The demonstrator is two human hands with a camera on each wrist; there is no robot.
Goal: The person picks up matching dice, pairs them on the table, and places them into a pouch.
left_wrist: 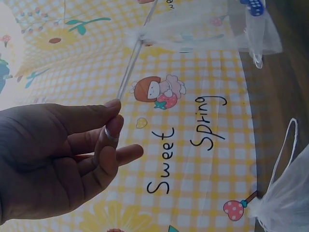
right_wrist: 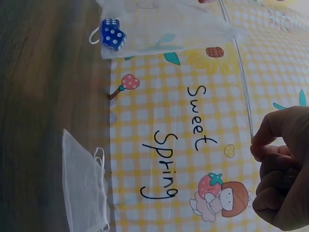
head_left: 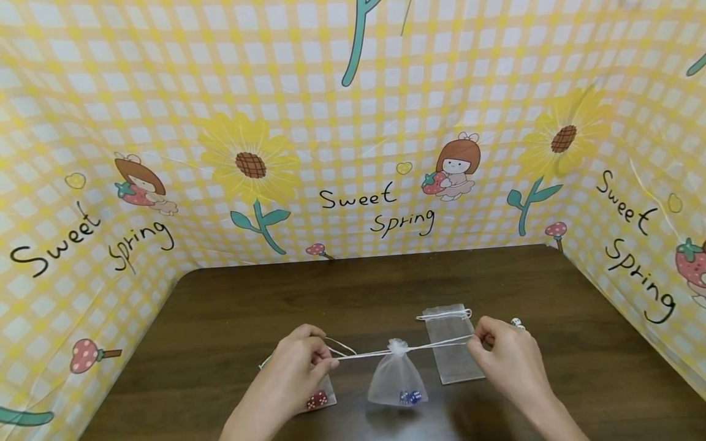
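A white sheer drawstring bag [head_left: 396,376] hangs with its neck gathered tight on the cords drawn out to both sides. Blue dice [head_left: 410,398] lie in its bottom corner, also visible through the mesh in the right wrist view. My left hand [head_left: 298,361] pinches the left cord [left_wrist: 129,72] between thumb and index finger. On the other side, my right hand [head_left: 510,355] pinches the right cord [right_wrist: 244,87] between thumb and forefinger, its other fingers curled. Beneath the left hand, partly hidden, is another sheer bag [head_left: 329,392] holding red dice [head_left: 317,400].
A flat sheer bag [head_left: 455,355] with white cords lies on the dark wooden table [head_left: 248,300], behind the cord and left of the right hand. White dice [head_left: 516,323] show just behind the right hand. A yellow checked cloth [head_left: 353,122] walls the table's back and sides.
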